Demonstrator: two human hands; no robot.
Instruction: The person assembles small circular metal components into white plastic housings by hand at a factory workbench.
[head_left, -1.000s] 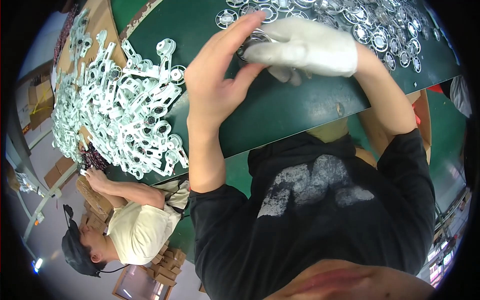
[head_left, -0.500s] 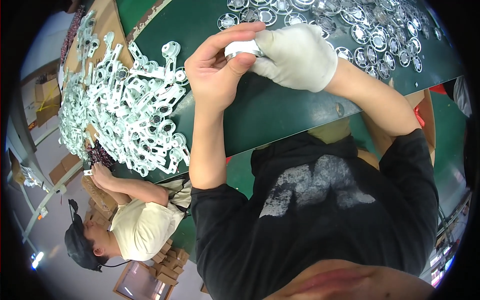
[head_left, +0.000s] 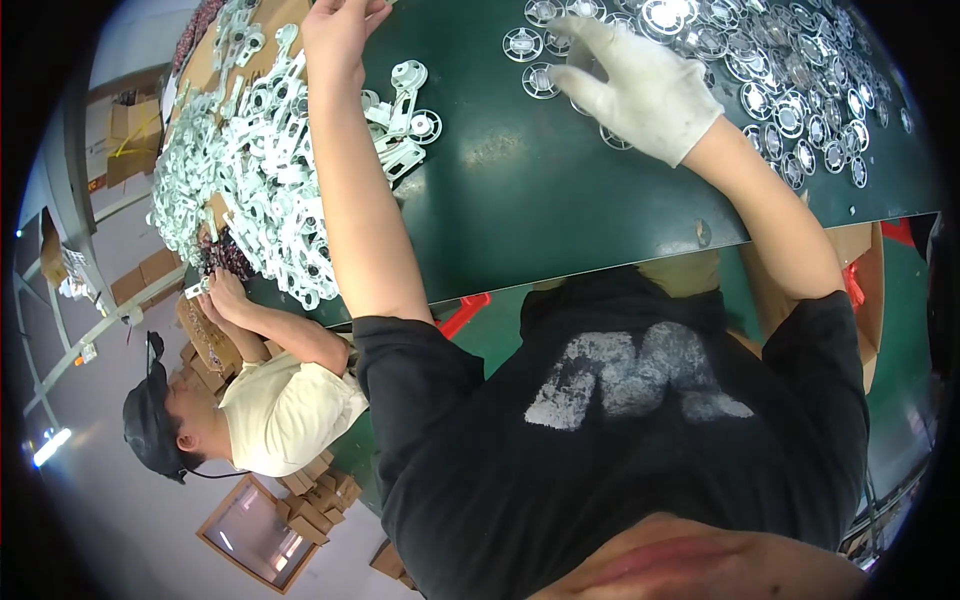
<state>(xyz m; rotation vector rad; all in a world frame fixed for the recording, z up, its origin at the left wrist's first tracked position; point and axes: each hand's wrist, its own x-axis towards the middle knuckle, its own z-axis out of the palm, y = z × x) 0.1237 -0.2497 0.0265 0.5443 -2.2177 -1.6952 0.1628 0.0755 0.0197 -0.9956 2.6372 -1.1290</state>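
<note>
My bare left hand (head_left: 338, 32) reaches far up the green table (head_left: 520, 200), over the right edge of a big heap of white plastic bracket parts (head_left: 260, 170). Its fingertips run into the picture's top rim, so whether it holds anything is hidden. My right hand (head_left: 640, 85), in a white glove, lies with fingers spread on a field of round clear discs (head_left: 780, 80) at the table's upper right. The fingertips touch the nearest discs (head_left: 540, 65), and nothing is gripped.
A co-worker in a cream shirt and black cap (head_left: 150, 430) sits at the lower left, with hands (head_left: 215, 290) at the heap's near edge. Brown cartons (head_left: 320, 495) stand on the floor beside that person. A red piece (head_left: 465, 312) shows under the table's front edge.
My hands were together over the table on a small white piece. They have parted: the left went up and left to the bracket heap, the right up and right onto the discs.
</note>
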